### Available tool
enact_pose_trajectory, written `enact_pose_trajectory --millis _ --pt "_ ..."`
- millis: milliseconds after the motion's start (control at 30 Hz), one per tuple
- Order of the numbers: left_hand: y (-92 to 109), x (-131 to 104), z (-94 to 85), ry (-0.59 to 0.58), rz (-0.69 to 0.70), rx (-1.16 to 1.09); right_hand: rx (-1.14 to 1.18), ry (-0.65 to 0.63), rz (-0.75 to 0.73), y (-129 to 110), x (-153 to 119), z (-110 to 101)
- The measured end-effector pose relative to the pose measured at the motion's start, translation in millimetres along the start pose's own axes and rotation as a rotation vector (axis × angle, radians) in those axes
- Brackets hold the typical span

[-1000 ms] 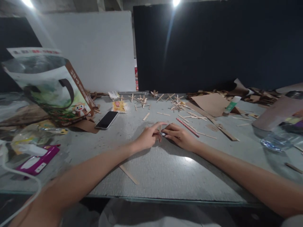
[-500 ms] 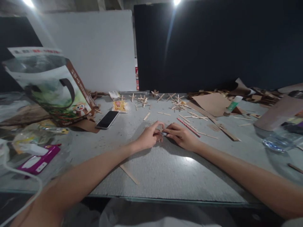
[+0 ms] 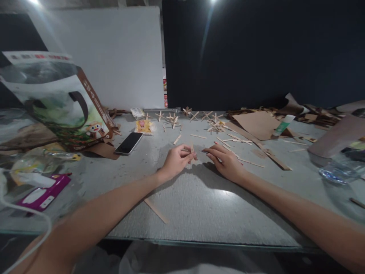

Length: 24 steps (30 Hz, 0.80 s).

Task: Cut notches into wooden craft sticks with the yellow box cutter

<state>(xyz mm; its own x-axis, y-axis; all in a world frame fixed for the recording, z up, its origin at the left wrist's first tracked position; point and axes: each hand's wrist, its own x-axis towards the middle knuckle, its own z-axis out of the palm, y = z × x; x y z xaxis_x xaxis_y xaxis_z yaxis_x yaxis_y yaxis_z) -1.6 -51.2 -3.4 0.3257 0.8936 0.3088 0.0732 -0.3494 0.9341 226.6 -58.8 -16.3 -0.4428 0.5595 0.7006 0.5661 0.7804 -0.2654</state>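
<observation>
My left hand [image 3: 177, 160] is closed on a small wooden stick [image 3: 192, 147], pinched between thumb and fingers, its tip standing up above them. Just to the right, and apart from it, my right hand [image 3: 226, 161] hovers low over the table with thumb and forefinger drawn together. A tiny dark, thin object [image 3: 204, 151] shows at its fingertips; its kind is too small to tell. A red stick, mostly hidden, lies behind the right hand. Further back are loose wooden sticks [image 3: 199, 136] and several crossed stick pieces [image 3: 172, 120].
On the left are a phone [image 3: 129, 143], a large printed bag [image 3: 62, 106] and a purple device [image 3: 45, 194] near a white cable. At right lie cardboard [image 3: 255, 125], a glue stick [image 3: 284, 125] and a clear plastic bottle [image 3: 339, 171]. A single stick [image 3: 156, 210] rests near the front edge.
My hands have come apart; the right one moved slightly to the right, away from the left. The stick in my left hand now shows upright. The right hand now covers most of the red stick.
</observation>
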Motion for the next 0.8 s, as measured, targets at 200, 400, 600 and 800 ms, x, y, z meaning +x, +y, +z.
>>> enact_pose_trajectory --millis 200,400,600,800 --pt "-2 2 -1.8 0.007 0.014 -0.007 -0.047 -0.026 0.021 -4 1 -5" --pt "0 2 -2.4 0.011 0.014 0.057 -0.230 -0.135 0.065 -10 -1 -9" --pt "3 1 -2.5 -0.008 0.002 0.083 -0.355 -0.208 0.051 -18 -3 -12" --pt "2 0 -3.9 -0.068 0.030 0.092 -0.378 -0.234 0.071 -19 0 -14"
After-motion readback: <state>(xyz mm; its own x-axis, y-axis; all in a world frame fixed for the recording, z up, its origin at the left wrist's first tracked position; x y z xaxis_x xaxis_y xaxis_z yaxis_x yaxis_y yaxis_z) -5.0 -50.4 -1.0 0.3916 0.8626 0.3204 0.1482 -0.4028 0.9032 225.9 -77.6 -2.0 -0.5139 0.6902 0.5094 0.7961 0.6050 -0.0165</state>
